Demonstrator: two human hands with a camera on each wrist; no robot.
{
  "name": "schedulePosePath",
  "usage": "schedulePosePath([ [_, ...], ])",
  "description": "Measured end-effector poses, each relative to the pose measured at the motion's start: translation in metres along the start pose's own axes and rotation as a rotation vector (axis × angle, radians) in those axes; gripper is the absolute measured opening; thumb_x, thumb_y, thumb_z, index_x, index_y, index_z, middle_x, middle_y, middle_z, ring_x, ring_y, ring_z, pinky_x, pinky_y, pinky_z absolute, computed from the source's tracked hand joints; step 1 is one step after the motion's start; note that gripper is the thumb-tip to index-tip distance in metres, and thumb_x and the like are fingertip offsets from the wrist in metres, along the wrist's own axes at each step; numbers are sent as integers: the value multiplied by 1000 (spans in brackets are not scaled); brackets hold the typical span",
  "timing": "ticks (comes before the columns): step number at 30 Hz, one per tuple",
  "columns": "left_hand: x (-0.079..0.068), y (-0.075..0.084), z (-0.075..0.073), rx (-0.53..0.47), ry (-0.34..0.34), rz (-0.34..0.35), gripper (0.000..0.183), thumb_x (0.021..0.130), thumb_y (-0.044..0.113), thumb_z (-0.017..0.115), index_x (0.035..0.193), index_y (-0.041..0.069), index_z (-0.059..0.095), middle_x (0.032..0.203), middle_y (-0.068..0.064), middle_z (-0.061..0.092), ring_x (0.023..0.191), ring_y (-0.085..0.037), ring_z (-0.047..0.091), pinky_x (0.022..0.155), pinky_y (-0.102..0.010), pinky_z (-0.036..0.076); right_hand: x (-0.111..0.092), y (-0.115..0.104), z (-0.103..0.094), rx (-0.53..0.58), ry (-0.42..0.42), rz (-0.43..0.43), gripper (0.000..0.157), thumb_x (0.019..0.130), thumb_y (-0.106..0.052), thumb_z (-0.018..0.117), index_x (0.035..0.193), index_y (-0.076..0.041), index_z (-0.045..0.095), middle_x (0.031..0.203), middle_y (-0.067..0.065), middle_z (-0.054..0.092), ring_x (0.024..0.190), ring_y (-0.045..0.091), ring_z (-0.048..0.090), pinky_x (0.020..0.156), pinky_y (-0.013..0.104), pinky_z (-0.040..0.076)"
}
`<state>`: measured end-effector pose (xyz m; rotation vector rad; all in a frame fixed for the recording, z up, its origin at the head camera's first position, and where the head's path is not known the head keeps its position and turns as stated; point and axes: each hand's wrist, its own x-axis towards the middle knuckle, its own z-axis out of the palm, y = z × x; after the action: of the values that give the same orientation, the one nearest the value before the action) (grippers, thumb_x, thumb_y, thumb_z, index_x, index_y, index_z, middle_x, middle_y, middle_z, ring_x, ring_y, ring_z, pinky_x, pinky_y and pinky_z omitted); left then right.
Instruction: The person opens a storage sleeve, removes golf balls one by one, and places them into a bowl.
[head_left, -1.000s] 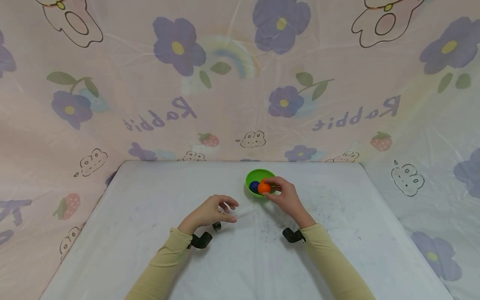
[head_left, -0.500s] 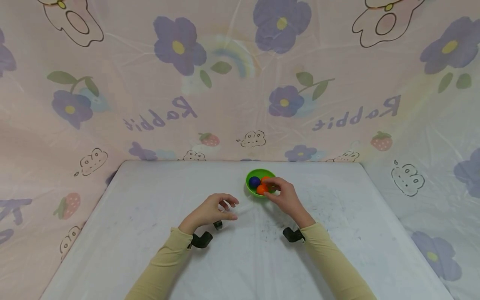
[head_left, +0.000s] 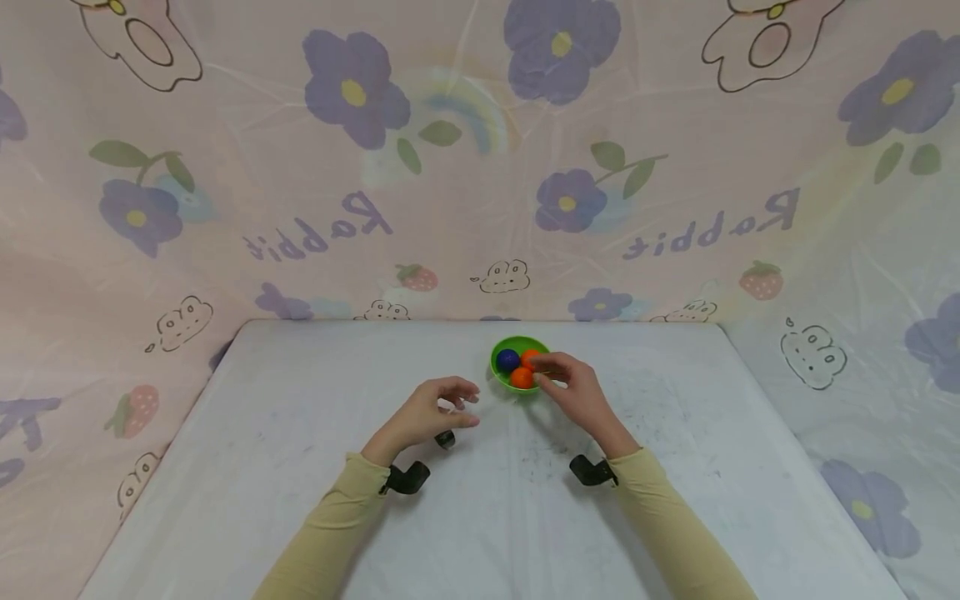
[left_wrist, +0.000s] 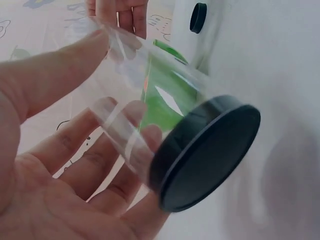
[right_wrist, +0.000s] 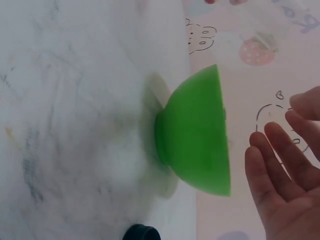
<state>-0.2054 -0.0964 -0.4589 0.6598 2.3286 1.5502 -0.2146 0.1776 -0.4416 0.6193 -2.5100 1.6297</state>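
My left hand (head_left: 429, 410) grips a clear tube (left_wrist: 125, 75) with a black cap (left_wrist: 205, 155); the see-through wall barely shows from the head view. A green bowl (head_left: 498, 372) stands on the table, holding a blue ball (head_left: 507, 360) and two orange balls, one near the front (head_left: 522, 378) and one behind, partly covered by fingers. Over the bowl's right rim hovers my right hand (head_left: 581, 390), thumb and fingers apart with nothing between them. In the right wrist view the green bowl (right_wrist: 195, 135) hides the balls.
The white table (head_left: 300, 467) ends at a printed cloth backdrop (head_left: 450, 200) behind the bowl. A black wrist camera mount (head_left: 407, 478) sits at the left wrist and another black mount (head_left: 591, 471) at the right.
My right hand has let go of an orange ball, which now lies in the bowl, and has drawn slightly back to the right. The left hand and tube have risen slightly.
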Motion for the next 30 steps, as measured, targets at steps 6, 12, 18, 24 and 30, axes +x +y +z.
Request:
schedulePosePath([
  [6, 4, -2, 3, -74, 34, 8, 48, 81, 17, 78, 124, 12, 58, 116, -18, 62, 100, -28, 59, 89, -39, 48, -5, -18, -8, 51, -13, 55, 25, 94, 1, 58, 117, 8, 60, 117, 27, 60, 108, 37, 58, 94, 48, 45],
  [12, 9, -1, 6, -96, 87, 0, 54, 80, 11, 79, 128, 12, 55, 119, -20, 59, 104, -33, 57, 89, -38, 50, -8, 2, -12, 77, -3, 98, 30, 96, -12, 60, 121, 4, 60, 119, 22, 61, 111, 28, 58, 95, 39, 46],
  [18, 12, -2, 10, -101, 143, -4, 56, 77, 7, 81, 127, 12, 56, 119, -20, 59, 106, -35, 58, 89, -40, 50, -14, 3, -16, 85, -12, 155, 31, 97, -11, 58, 124, 3, 59, 121, 22, 60, 113, 29, 56, 92, 30, 48],
  [24, 6, 13, 14, -143, 158, 19, 48, 77, -3, 77, 120, 1, 58, 117, -20, 58, 108, -43, 55, 92, -51, 46, -22, 19, -16, 74, 5, 133, 35, 97, -20, 59, 123, 2, 60, 120, 21, 61, 110, 25, 59, 90, 24, 48],
  [30, 1, 22, 16, -134, 174, 2, 46, 76, -4, 78, 116, 1, 57, 116, -17, 57, 109, -44, 54, 93, -54, 44, -31, 19, -18, 106, 6, 151, 34, 96, -22, 60, 121, 1, 61, 117, 15, 63, 109, 22, 59, 87, 23, 49],
])
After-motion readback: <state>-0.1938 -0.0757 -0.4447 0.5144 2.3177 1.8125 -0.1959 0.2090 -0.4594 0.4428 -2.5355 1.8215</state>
